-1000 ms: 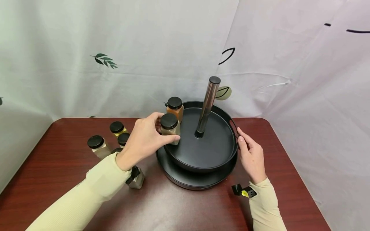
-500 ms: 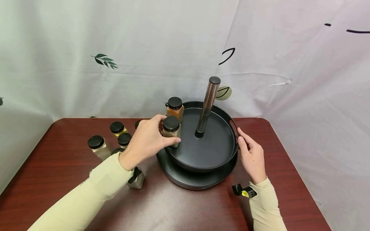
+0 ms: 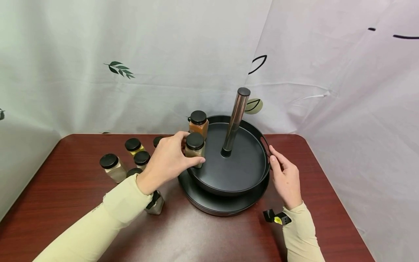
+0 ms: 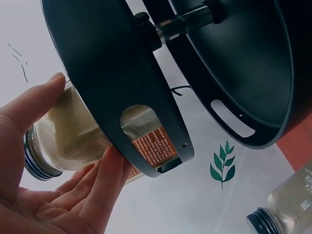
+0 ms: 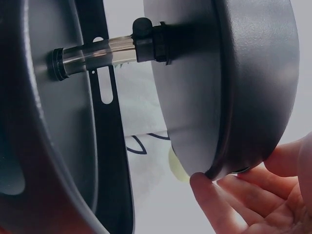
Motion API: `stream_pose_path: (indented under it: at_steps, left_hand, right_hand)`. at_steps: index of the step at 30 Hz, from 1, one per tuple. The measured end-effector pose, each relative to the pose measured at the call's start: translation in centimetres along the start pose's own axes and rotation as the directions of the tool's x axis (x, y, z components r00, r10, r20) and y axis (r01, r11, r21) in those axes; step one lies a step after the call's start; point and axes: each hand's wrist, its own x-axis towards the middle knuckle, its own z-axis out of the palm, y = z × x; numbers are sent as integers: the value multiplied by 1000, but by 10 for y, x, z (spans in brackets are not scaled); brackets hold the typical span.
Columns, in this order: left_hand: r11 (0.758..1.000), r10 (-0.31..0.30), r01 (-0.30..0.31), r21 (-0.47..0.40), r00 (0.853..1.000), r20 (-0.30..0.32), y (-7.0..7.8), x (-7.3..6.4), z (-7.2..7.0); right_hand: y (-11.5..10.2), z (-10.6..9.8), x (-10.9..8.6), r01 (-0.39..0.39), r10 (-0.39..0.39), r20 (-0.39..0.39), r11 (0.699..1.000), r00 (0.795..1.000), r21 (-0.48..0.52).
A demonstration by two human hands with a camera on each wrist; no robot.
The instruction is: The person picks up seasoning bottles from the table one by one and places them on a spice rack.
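My left hand [image 3: 168, 158] grips a square glass spice jar [image 3: 195, 147] with a black lid and pale greenish-brown contents, thumb on its near side. This jar is upright at the left inner edge of the upper black tray [image 3: 229, 174]; its base is hidden. Right behind it, on that same tray, stands a jar of orange spice [image 3: 198, 125]. At the tray's right side, my right hand [image 3: 287, 180] holds the rim by the cut-out handle, fingers and thumb on the edge. In the right wrist view, the fingertips [image 5: 200, 180] touch the rim.
A lower black tray [image 3: 216, 209] lies under the upper one, joined by a post; another shiny post [image 3: 234, 122] rises from the middle. Left on the table [image 3: 183, 240] stand several more black-lidded jars, including a pale one [image 3: 112, 167] and a yellow one [image 3: 134, 146]. A printed curtain [image 3: 163, 72] hangs behind.
My left hand and its jar have shifted slightly toward me and to the right, lower against the tray. The right hand and the trays have stayed put.
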Motion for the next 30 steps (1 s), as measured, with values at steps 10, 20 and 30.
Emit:
stream_pose_path:
  at_steps: [10,20,30]
  left_hand:
    - [1000,7,-6,-22,998,57,-1,-3,-7]
    - [994,12,-9,-110,1000,27,-8,-12,-18]
    - [990,5,-13,-141,998,-59,-17,-28,-33]
  right_hand:
    - [2,0,-2,-11,11,-4,1000,1000,-8]
    - [0,0,-1,15,-15,-6,1000,1000,-1]
    - [-4,-2,0,-29,25,35,994,999,109]
